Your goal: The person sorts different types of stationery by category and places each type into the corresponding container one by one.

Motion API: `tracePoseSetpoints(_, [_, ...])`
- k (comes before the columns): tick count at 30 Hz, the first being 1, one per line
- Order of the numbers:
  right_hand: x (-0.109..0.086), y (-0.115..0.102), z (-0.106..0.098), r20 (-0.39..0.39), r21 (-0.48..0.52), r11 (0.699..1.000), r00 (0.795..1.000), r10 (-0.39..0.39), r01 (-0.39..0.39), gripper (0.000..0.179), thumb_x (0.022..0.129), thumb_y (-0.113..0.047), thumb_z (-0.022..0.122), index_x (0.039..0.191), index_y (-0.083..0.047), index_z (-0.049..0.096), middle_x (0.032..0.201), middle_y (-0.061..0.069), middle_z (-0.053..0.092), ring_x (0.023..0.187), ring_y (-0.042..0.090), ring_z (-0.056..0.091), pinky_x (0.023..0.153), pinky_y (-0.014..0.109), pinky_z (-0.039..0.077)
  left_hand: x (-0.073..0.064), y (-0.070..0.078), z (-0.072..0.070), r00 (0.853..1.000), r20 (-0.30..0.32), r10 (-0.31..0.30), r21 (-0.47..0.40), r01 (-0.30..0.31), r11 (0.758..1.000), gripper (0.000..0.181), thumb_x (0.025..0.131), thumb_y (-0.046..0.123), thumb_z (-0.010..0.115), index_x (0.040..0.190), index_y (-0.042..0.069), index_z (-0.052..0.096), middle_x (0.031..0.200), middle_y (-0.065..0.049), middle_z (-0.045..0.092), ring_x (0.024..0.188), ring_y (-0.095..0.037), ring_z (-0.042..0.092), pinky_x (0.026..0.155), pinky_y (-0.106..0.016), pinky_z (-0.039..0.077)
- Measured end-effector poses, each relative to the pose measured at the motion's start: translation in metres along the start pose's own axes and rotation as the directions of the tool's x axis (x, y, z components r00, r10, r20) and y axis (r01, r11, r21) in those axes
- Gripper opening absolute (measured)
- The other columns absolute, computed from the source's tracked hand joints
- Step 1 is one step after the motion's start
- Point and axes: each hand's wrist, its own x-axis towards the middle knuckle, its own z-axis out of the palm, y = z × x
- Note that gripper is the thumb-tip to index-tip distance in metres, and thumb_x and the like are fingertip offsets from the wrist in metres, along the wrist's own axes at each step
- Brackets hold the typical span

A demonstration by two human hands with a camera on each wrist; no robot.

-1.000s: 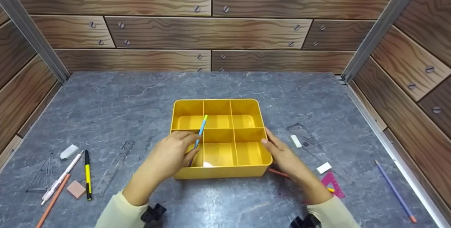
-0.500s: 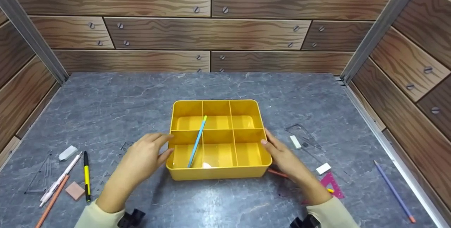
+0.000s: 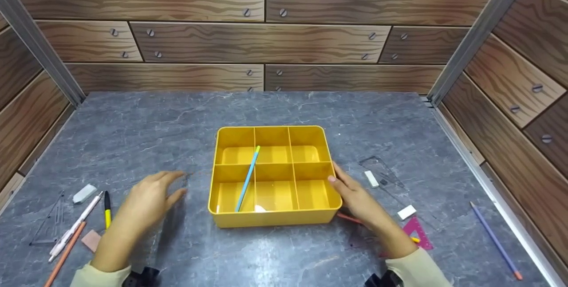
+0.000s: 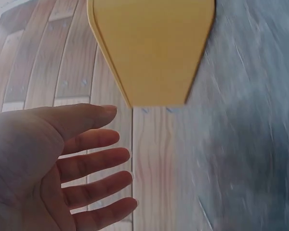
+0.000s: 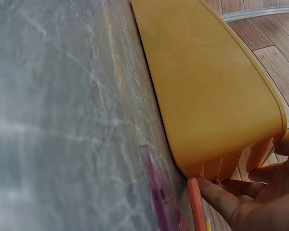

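A yellow box [image 3: 278,219] with several compartments stands mid-table. Inside leans a blue pencil [image 3: 248,179] with a lime-green end, in the front left compartment, its upper end above the dividers. Gripping the box's right side is my right hand [image 3: 361,196], thumb at the rim and fingers along the outer wall, as the right wrist view also shows. Away to the left of the box, my left hand [image 3: 144,202] hovers with nothing in it. Its fingers [image 4: 96,161] are spread and gently bent in the left wrist view. The clear ruler is mostly hidden by this hand.
At left lie a white pen [image 3: 75,227], an orange pencil [image 3: 66,251], a black-yellow pen [image 3: 107,209], a pink eraser [image 3: 91,239] and a white eraser [image 3: 84,194]. At right are white erasers [image 3: 406,212], a pink set square [image 3: 421,233] and a purple pencil [image 3: 495,238].
My left hand has let go of the blue pencil, leaving it in the box, and has moved left past the rim. The right hand stays on the box.
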Motion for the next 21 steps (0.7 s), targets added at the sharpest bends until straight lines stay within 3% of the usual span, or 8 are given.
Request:
tracePoseSetpoints(13, [0.0,0.0,0.001,-0.039,-0.075,0.997,0.999,0.018,-0.021,0.064,0.104,-0.031,0.048,0.156,-0.009,0.02,0.159,0.017,0.019,0.14,0.035,0.029,0.114,0.047,0.027,-0.011,-0.039,0.007,0.991,0.076,-0.107,0.043,0.104,0.994,0.039,0.088,0.02,0.072,0.12,-0.002,0.065,0.115,-0.027,0.064,0.102,-0.05,0.06,0.083,-0.066,0.047])
tracePoseSetpoints(21, [-0.001,-0.002,0.0,-0.013,-0.031,0.999,1.0,0.02,-0.02,0.062,0.105,-0.028,0.046,0.157,-0.009,0.018,0.159,0.017,0.02,0.137,0.037,0.034,0.112,0.049,0.03,-0.012,-0.053,0.009,0.974,0.147,-0.172,0.079,0.161,0.984,0.042,0.089,0.019,0.071,0.122,-0.004,0.063,0.115,-0.031,0.062,0.101,-0.054,0.057,0.081,-0.066,0.046])
